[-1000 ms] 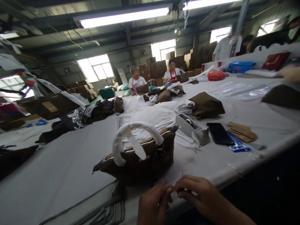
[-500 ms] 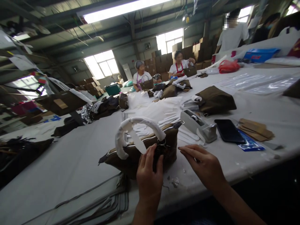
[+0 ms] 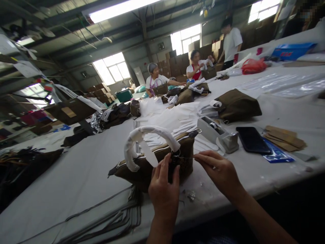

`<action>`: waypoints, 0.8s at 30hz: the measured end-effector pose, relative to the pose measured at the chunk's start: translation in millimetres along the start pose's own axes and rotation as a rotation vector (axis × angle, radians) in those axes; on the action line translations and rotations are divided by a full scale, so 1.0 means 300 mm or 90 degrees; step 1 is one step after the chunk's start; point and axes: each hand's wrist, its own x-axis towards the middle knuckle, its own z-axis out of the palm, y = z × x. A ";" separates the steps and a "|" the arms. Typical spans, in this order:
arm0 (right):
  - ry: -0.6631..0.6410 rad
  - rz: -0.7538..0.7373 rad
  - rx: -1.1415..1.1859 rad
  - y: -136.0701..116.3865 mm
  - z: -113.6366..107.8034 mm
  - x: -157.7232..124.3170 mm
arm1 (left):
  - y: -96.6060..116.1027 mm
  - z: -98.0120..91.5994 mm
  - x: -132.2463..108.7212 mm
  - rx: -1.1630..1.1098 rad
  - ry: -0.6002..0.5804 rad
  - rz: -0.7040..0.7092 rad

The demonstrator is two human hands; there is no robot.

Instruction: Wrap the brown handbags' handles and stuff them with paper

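Observation:
A dark olive-brown handbag (image 3: pixel 138 178) stands on the white-covered table in front of me, its top zipper facing up. White wrapping covers its arched handle (image 3: pixel 130 149). My left hand (image 3: pixel 164 193) grips the bag's front at the base of the handle, fingertips by a metal ring (image 3: pixel 177 153) and a dark piece hanging there. To the right of the bag, my right hand (image 3: pixel 220 173) pinches the end of a thin thread (image 3: pixel 187 157), which stretches toward that ring. What lies under the left fingers is partly hidden.
A grey tape dispenser (image 3: pixel 220 135), a black phone (image 3: pixel 252 139) and brown paper tags (image 3: pixel 285 139) lie to the right. Dark straps (image 3: pixel 119 220) lie at front left. Another brown bag (image 3: pixel 238 105) sits behind. Several people work across the table.
My right hand stays at the thread with only a slight shift, and my left hand keeps its place on the bag. The view has turned slightly left. A standing person in the background has moved left.

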 end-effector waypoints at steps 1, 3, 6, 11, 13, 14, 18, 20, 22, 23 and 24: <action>-0.004 0.000 0.007 0.002 0.003 0.004 | 0.002 -0.001 0.000 0.002 -0.004 -0.002; -0.008 -0.002 0.014 0.008 0.008 0.010 | 0.005 -0.003 0.001 0.004 -0.013 -0.005; -0.009 -0.013 0.018 0.014 0.017 0.020 | 0.007 -0.007 0.001 0.009 -0.015 -0.004; -0.002 -0.028 0.034 -0.007 0.037 0.031 | 0.011 -0.008 0.000 0.004 -0.005 0.005; 0.004 -0.033 0.032 -0.026 0.048 0.034 | 0.011 -0.010 0.001 -0.016 -0.002 0.001; 0.008 -0.036 0.030 -0.036 0.052 0.035 | 0.011 -0.012 0.001 -0.030 -0.004 -0.005; 0.026 -0.035 0.017 -0.061 0.058 0.039 | 0.008 -0.025 0.007 -0.078 -0.032 -0.045; 0.031 -0.022 0.016 -0.063 0.056 0.037 | 0.004 -0.030 0.009 -0.092 -0.040 -0.057; 0.025 0.000 0.038 -0.058 0.054 0.030 | 0.000 -0.030 0.010 -0.099 -0.042 -0.048; 0.019 0.011 0.054 -0.055 0.056 0.026 | -0.001 -0.029 0.010 -0.099 -0.043 -0.039; 0.012 0.022 0.069 -0.051 0.059 0.022 | -0.002 -0.027 0.009 -0.096 -0.042 -0.028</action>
